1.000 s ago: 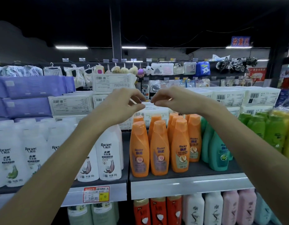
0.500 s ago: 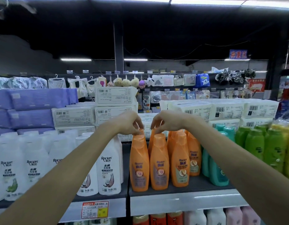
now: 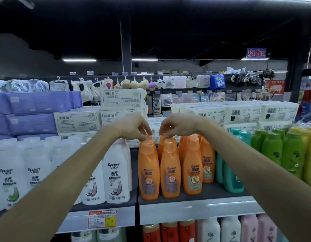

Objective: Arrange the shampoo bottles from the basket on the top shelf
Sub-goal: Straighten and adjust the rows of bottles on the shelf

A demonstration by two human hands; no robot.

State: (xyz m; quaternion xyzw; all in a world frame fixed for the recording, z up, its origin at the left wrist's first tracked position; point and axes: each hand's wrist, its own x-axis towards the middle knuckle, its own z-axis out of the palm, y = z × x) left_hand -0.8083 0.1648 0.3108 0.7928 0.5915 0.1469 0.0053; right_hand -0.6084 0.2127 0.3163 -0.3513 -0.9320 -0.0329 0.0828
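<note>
Several orange shampoo bottles stand upright in rows on the dark top shelf. My left hand reaches over the front-left orange bottle and pinches the cap of the bottle behind it. My right hand pinches the cap of the neighbouring back-row orange bottle. The bodies of both pinched bottles are mostly hidden behind the front row. The basket is out of view.
White shampoo bottles fill the shelf to the left; teal bottles and green bottles stand to the right. Stacked white tissue packs and purple packs sit behind. A lower shelf holds more bottles.
Both hands have come down from above the orange bottles, and their fingertips now pinch two back-row caps. The camera has moved closer and tilted slightly up.
</note>
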